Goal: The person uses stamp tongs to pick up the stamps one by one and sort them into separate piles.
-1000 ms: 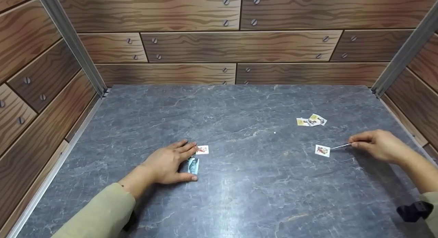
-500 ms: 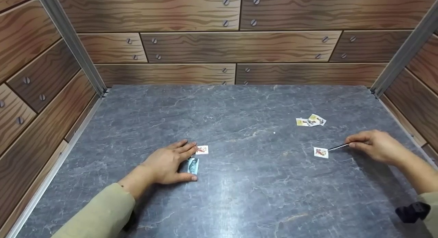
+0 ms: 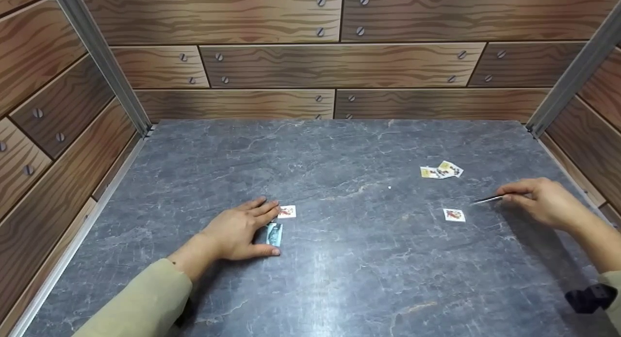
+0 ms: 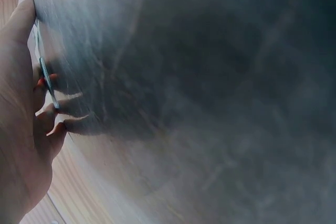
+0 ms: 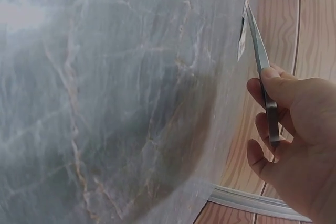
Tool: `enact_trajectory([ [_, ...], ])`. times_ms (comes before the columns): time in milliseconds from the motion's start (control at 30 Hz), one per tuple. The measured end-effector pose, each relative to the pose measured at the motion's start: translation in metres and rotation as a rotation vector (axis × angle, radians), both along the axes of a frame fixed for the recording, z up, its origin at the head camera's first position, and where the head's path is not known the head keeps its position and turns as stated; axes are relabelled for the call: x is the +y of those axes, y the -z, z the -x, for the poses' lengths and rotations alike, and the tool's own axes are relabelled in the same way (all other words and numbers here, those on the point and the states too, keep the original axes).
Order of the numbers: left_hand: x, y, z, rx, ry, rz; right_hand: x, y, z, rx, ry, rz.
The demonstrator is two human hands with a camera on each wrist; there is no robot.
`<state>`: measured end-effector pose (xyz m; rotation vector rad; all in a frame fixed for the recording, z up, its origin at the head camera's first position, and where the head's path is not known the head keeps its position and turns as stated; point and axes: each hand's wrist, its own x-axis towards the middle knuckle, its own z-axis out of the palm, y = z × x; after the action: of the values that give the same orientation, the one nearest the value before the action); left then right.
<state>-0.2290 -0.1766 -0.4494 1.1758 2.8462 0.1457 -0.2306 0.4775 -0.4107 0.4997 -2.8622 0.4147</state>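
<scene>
In the head view my right hand [image 3: 550, 203] pinches metal tweezers [image 5: 261, 51] between thumb and fingers. Their tips stand a little apart from a small white picture card [image 3: 454, 215], which lies flat on the table. My left hand [image 3: 237, 230] rests on the table with its fingers spread. Its fingertips touch the edge of another white card with a red figure [image 3: 287, 211]. A teal picture card [image 3: 274, 235] lies between thumb and forefinger, partly covered by the hand.
Several overlapping cards with yellow patches [image 3: 439, 170] lie farther back on the right. A tiny white speck [image 3: 389, 187] sits on the marbled table [image 3: 339, 152]. Wood-patterned walls [image 3: 271, 65] and metal posts [image 3: 104, 60] enclose the tabletop.
The tweezers' tips have parted from the small white card, which stays on the table slightly nearer and to the left. My right hand has drawn back right. My left hand has not moved.
</scene>
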Motion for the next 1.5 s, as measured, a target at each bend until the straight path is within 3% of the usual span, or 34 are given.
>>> enact_trajectory([
  [400,0.000,0.001,0.001,0.006,0.005,-0.010,-0.012,-0.017,-0.001,0.040,0.051,0.066],
  [633,0.001,0.000,0.001,0.005,0.007,0.000,-0.033,-0.026,-0.003,0.087,0.034,0.111],
  [1100,0.001,-0.001,-0.001,-0.002,-0.009,0.006,-0.114,-0.039,0.005,0.147,-0.062,0.192],
  [1500,0.002,-0.001,0.000,-0.014,-0.010,0.010,-0.177,-0.038,0.015,0.100,-0.134,0.276],
])
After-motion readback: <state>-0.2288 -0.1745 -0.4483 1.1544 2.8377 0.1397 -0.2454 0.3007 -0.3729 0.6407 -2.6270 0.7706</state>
